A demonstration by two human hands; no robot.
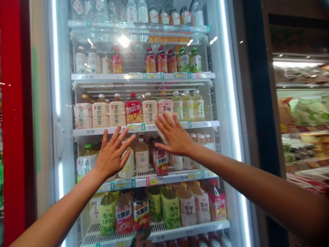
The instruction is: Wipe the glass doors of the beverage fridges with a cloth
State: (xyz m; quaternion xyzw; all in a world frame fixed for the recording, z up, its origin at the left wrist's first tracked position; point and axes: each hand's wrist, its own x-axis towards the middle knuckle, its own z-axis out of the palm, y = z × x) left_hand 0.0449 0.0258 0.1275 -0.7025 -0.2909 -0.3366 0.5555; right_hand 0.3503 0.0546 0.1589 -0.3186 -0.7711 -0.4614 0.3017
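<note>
Both my arms reach toward the glass door (pixel 101 82) of a lit drinks fridge. My left hand (pixel 113 151) is open, its fingers spread, in front of the lower middle shelf, and it holds nothing. To its right and a little higher is my right hand (pixel 173 135), its fingers stretched out over a white cloth (pixel 161 134) that it holds flat at the glass. Most of the cloth is hidden under the palm. Behind the right hand stand a peach-labelled bottle (pixel 165 105) and a dark red tea bottle (pixel 161 163).
Several shelves of bottled drinks (pixel 133 109) fill the fridge. A vertical door handle (pixel 59 140) is on the left. Bright light strips (pixel 232 79) line both sides. A red panel (pixel 14 103) stands at far left, and a chilled produce display (pixel 305 113) at right.
</note>
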